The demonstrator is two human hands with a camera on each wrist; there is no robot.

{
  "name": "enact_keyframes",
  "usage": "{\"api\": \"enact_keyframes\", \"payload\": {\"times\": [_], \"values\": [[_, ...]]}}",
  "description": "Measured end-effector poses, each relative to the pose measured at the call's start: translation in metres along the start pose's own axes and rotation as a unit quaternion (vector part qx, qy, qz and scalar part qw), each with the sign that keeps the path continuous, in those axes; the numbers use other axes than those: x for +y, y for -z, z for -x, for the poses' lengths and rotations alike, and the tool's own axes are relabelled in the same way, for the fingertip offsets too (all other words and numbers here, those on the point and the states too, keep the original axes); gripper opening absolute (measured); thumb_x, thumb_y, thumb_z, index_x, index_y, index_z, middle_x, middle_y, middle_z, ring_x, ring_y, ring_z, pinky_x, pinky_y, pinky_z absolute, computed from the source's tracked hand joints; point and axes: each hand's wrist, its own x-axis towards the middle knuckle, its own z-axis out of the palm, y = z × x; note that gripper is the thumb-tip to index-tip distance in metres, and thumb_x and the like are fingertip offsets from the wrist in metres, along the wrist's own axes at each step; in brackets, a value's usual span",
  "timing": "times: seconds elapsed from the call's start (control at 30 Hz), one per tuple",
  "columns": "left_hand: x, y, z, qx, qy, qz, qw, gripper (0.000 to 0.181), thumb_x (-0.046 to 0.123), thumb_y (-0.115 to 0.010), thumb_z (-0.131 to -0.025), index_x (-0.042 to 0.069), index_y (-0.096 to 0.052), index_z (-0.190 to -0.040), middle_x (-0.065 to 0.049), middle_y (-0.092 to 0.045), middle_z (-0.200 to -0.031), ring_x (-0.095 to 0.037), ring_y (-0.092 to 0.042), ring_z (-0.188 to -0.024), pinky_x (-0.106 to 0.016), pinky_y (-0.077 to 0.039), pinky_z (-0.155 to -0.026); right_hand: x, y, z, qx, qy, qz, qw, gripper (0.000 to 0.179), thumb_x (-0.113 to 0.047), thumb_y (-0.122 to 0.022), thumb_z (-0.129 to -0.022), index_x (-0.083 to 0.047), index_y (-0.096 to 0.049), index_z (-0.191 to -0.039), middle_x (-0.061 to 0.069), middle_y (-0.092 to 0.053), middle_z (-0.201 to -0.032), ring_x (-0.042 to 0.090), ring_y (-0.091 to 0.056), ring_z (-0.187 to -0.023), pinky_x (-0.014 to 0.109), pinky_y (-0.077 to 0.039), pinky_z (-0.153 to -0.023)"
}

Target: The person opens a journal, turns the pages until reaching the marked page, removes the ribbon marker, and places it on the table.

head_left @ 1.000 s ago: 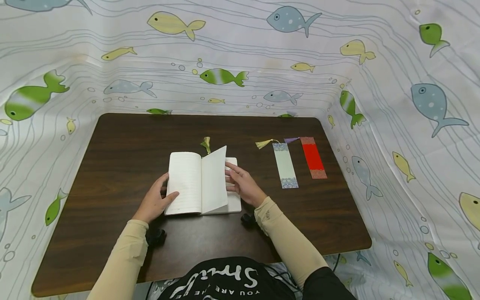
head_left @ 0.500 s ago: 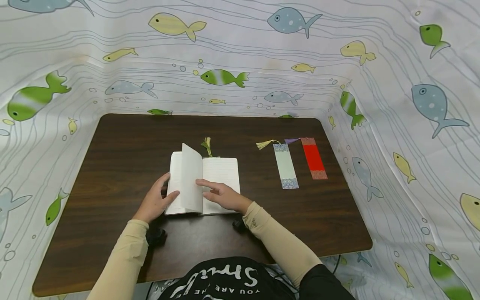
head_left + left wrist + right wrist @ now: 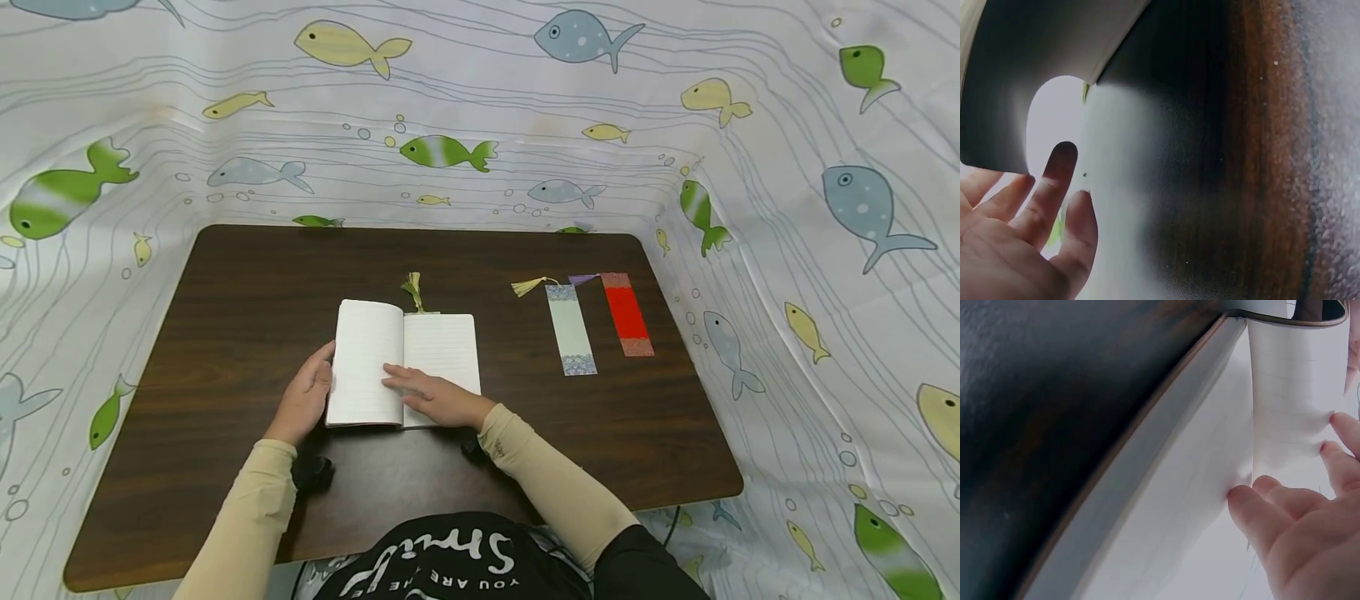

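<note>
An open lined notebook (image 3: 367, 350) lies in front of the person, its pages blank apart from the ruled lines. A yellow-green tassel (image 3: 412, 287) sticks out past its top edge near the spine. My left hand (image 3: 302, 396) is at the notebook's left edge; in the left wrist view its extended fingers reach beside the raised, curved dark cover (image 3: 1041, 50). With fingers spread, my right hand (image 3: 435, 398) rests across the middle of the spread. The right wrist view shows its fingertips (image 3: 1241, 497) touching the pages close to the fold.
To the right lie a pale green bookmark (image 3: 572, 331) with a yellow tassel and a red bookmark (image 3: 628, 315) with a purple tassel. The brown table (image 3: 247, 292) is bordered by a fish-patterned curtain (image 3: 480, 83) at the back and sides.
My right hand has swept leftward from the right page, turning a leaf over onto the left side. The left thumb has come off the left page to the notebook's edge.
</note>
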Motion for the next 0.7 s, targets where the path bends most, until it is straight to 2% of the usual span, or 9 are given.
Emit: {"api": "enact_keyframes", "payload": {"times": [0.1,0.2,0.3,0.37,0.5,0.63,0.7], "values": [[0.001,-0.001,-0.002,-0.005,0.007,-0.029,0.9995,0.067,0.040,-0.044,-0.109,0.004,-0.022,-0.162,-0.026,-0.025,-0.162,-0.049,-0.033,-0.142,-0.064,-0.032,-0.110,-0.001,-0.001,0.000,0.000,-0.006,0.002,1.0000,0.047,-0.017,-0.043,-0.110,-0.012,-0.040,-0.157,-0.002,-0.020,-0.169,0.014,-0.015,-0.154,0.030,-0.016,-0.123],[0.002,-0.004,-0.002,-0.009,0.022,-0.060,0.9979,0.079,0.044,-0.056,-0.104,0.005,-0.020,-0.162,-0.028,-0.029,-0.159,-0.049,-0.046,-0.131,-0.063,-0.046,-0.097,-0.001,-0.001,0.000,0.005,-0.008,-0.001,1.0000,0.047,-0.016,-0.043,-0.110,-0.012,-0.041,-0.157,-0.002,-0.021,-0.169,0.012,-0.017,-0.154,0.029,-0.017,-0.122],[0.002,-0.005,-0.003,-0.012,0.030,-0.069,0.9971,0.082,0.043,-0.060,-0.102,0.006,-0.019,-0.162,-0.028,-0.032,-0.157,-0.047,-0.049,-0.125,-0.060,-0.050,-0.090,0.001,-0.001,0.002,0.008,-0.012,0.003,0.9999,0.048,-0.015,-0.045,-0.110,-0.012,-0.040,-0.157,-0.001,-0.020,-0.169,0.011,-0.017,-0.153,0.028,-0.018,-0.122],[0.002,-0.006,-0.003,-0.013,0.031,-0.069,0.9970,0.082,0.041,-0.061,-0.102,0.006,-0.018,-0.163,-0.028,-0.032,-0.157,-0.047,-0.049,-0.126,-0.060,-0.050,-0.090,0.004,0.001,0.004,0.008,-0.021,0.015,0.9996,0.052,-0.015,-0.050,-0.108,-0.011,-0.037,-0.158,0.001,-0.019,-0.169,0.013,-0.018,-0.154,0.029,-0.019,-0.122],[0.002,-0.006,-0.004,-0.014,0.025,-0.070,0.9971,0.082,0.040,-0.062,-0.102,0.006,-0.018,-0.163,-0.028,-0.029,-0.158,-0.048,-0.047,-0.128,-0.062,-0.048,-0.092,0.015,0.006,0.009,-0.001,-0.058,0.096,0.9937,0.066,-0.018,-0.062,-0.103,-0.008,-0.031,-0.160,0.008,-0.020,-0.169,0.021,-0.020,-0.154,0.035,-0.023,-0.122],[0.003,-0.007,-0.005,-0.016,0.022,-0.067,0.9974,0.083,0.040,-0.062,-0.102,0.005,-0.017,-0.162,-0.028,-0.027,-0.160,-0.048,-0.047,-0.128,-0.063,-0.047,-0.092,0.027,0.011,0.017,-0.010,-0.095,0.201,0.9750,0.079,-0.028,-0.074,-0.095,-0.007,-0.032,-0.159,0.013,-0.022,-0.167,0.029,-0.019,-0.154,0.045,-0.023,-0.122],[0.002,-0.007,-0.005,-0.017,0.023,-0.065,0.9975,0.083,0.040,-0.062,-0.102,0.005,-0.017,-0.163,-0.028,-0.027,-0.160,-0.048,-0.047,-0.127,-0.062,-0.048,-0.091,0.032,0.016,0.021,-0.006,-0.117,0.227,0.9669,0.086,-0.032,-0.079,-0.091,-0.008,-0.033,-0.159,0.013,-0.021,-0.168,0.031,-0.017,-0.154,0.048,-0.022,-0.122]]}}
